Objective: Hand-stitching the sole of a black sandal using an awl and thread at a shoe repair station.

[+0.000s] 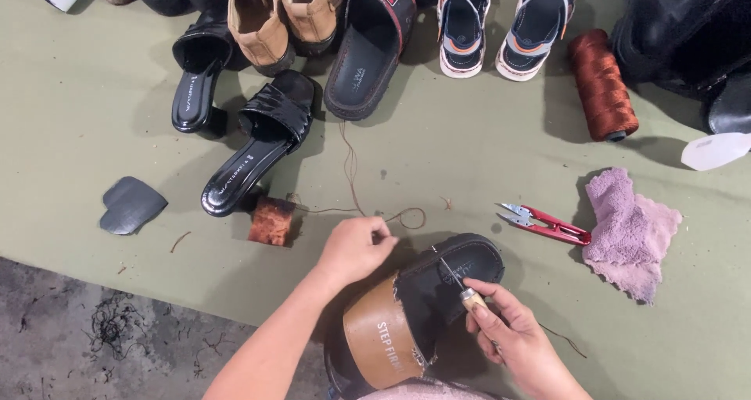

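Observation:
A dark slide sandal (pixel 461 263) with a tan strap (pixel 382 339) lies near the bottom centre, toe pointing away from me. My right hand (pixel 512 339) grips a sewing awl (pixel 460 285) with a pale handle, its metal tip resting on the sandal's insole edge. My left hand (pixel 356 247) is pinched on a thin brown thread (pixel 352 185) just left of the sandal's toe. The thread loops over the green mat toward a small brown spool (pixel 271 221).
Several shoes and sandals line the far edge, among them black heeled mules (pixel 250 146) and a matching dark slide (pixel 368 48). Red thread snips (pixel 547 224), a pink cloth (pixel 630 232), a large rust thread cone (pixel 601 83) and a grey sole piece (pixel 129 204) lie on the green mat (pixel 469 150).

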